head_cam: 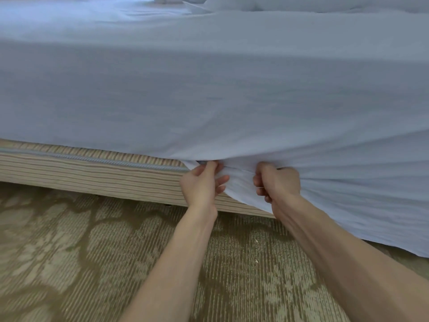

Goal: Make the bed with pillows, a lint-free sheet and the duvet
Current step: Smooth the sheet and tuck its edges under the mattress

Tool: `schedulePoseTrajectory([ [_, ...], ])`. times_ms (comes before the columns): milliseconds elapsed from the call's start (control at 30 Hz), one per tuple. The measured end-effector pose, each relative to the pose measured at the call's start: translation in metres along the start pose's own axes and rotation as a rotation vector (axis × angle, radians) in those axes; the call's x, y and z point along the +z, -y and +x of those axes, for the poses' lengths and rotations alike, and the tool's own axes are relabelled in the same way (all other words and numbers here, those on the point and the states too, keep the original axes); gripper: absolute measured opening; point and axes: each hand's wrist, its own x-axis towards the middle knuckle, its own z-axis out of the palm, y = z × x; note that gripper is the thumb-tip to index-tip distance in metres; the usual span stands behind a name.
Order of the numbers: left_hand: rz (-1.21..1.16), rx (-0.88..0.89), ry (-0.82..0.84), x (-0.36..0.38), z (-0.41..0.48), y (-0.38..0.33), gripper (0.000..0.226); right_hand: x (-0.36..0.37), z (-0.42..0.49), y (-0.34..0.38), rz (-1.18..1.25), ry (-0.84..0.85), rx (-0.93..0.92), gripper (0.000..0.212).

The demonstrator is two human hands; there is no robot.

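Stretching out beneath both forearms, a patterned carpet [69,252] is seen nearest, with pale leaf shapes on a brown ribbed ground. It runs under the hands and off to their left. Just beyond it, the left hand [200,185] and the right hand [278,185] are held side by side, close but apart, at the side of the bed. The hanging edge of the pale blue sheet [209,89] is gripped by both. It is pinched between the thumb and curled fingers of the left hand, and a bunch of it is clenched in the fist of the right hand. Cloth is gathered into folds between the two hands. Creases are fanned out from the right hand toward the right, where the sheet is draped almost to the carpet and the bed's side is hidden by it. To the left of the left hand the striped bed base [81,175] is uncovered, and a blue corded seam [92,158] along its top is lost under the sheet by the left fingertips. Beyond the hands the sheet is spread smooth over the bed. Farthest off, bunched white bedding [255,3] is laid on it; whether it is duvet or pillows cannot be told.
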Motion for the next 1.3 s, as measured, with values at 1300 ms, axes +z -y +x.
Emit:
schedulePoseTrajectory([
  [1300, 0.328, -0.052, -0.054, 0.023, -0.001, -0.021, 0.005, -0.015, -0.014, 0.022, 0.535, 0.054, 0.24, 0.018],
])
